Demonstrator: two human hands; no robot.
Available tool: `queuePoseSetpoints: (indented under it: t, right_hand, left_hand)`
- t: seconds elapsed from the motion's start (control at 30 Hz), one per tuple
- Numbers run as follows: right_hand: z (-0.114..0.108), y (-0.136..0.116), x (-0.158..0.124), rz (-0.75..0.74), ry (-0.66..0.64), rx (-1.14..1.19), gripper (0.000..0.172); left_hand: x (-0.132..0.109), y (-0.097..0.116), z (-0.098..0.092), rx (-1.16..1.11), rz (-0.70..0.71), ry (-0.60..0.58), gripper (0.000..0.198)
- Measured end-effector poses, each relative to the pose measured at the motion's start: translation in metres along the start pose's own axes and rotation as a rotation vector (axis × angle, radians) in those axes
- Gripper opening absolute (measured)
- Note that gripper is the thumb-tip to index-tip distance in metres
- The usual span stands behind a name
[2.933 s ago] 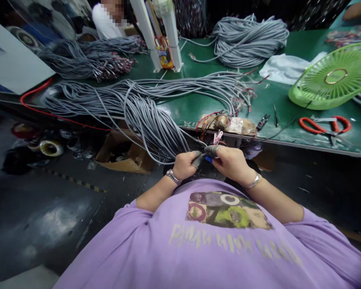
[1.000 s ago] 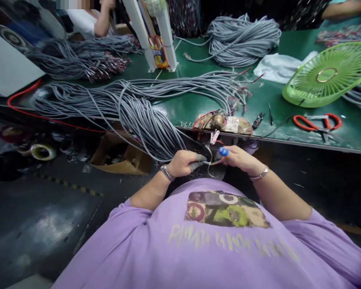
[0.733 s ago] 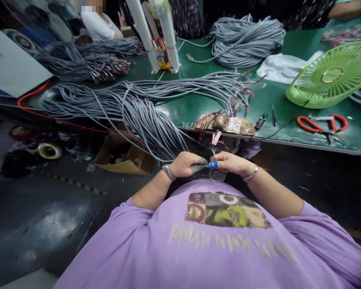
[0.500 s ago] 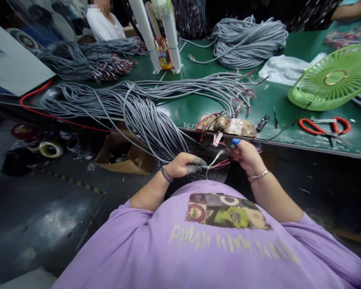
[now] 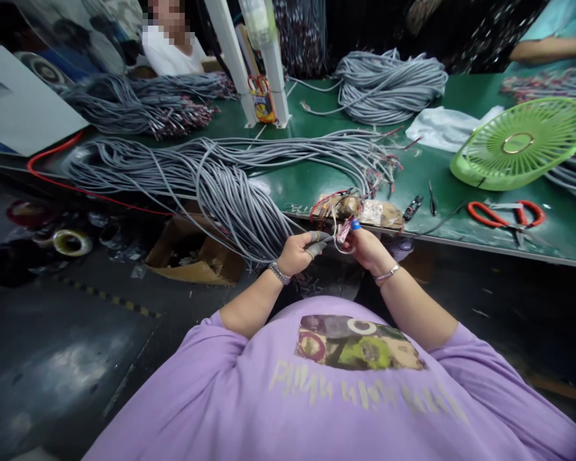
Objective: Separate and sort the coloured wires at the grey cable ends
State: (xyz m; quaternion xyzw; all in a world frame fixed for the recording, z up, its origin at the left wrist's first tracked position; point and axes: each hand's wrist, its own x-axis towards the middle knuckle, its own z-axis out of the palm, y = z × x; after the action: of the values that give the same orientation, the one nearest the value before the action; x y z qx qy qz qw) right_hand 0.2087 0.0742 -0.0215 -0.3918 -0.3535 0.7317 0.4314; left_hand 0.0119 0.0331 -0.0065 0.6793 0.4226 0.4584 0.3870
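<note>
My left hand [image 5: 298, 252], with grey covers on its fingertips, is closed around the end of a grey cable [image 5: 327, 237] in front of the table edge. Out of that end a white strand [image 5: 336, 225] curls up and round toward my right hand [image 5: 368, 248]. The fingers of my right hand, one wearing a blue cover, are pinched on the cable's wires; the exact grip is partly hidden. Just behind these fingers is a pink clip [image 5: 344, 229] at the edge of a cardboard piece [image 5: 388, 214]. A large grey cable bundle [image 5: 239, 198] hangs over the table edge beside my left hand.
On the green table [image 5: 311, 105] lie red-handled scissors [image 5: 494, 214], cutters [image 5: 412, 208], tweezers [image 5: 432, 198] and a green fan [image 5: 523, 144]. A cable coil [image 5: 388, 86] is farther back. A cardboard box [image 5: 191, 253] stands below, left. Two people are across the table.
My right hand has moved left, close to my left hand, and the white strand now loops upward. Both hands sit slightly higher, nearer the table edge. The view has tilted slightly.
</note>
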Motion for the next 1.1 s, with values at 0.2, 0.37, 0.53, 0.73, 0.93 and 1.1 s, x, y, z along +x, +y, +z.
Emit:
queuePoseSetpoints:
  t: [0.2,0.37,0.53,0.73,0.93,1.1]
  right_hand:
    - [0.010,0.006,0.000,-0.004,0.026,0.111,0.054]
    - [0.019,0.008,0.002,-0.039,0.131,0.173,0.052]
    - [0.024,0.009,0.006,-0.078,0.177,0.186,0.053]
    - [0.020,0.014,0.001,-0.041,0.140,0.179,0.054]
    - [0.007,0.019,-0.011,0.054,0.118,0.154,0.059]
    - [0.000,0.020,-0.014,0.113,0.138,0.181,0.056]
  left_hand:
    - [-0.001,-0.009,0.005,0.011,-0.029,-0.084,0.032]
    - [-0.003,-0.009,0.005,0.052,-0.033,-0.132,0.033]
    - [-0.002,-0.009,0.007,0.115,-0.052,-0.173,0.031]
    - [-0.003,-0.006,0.009,0.053,-0.060,-0.198,0.034]
    - [-0.025,-0.001,-0.003,-0.035,-0.082,-0.282,0.039]
    - [-0.054,0.013,-0.015,-0.043,-0.050,-0.347,0.035]
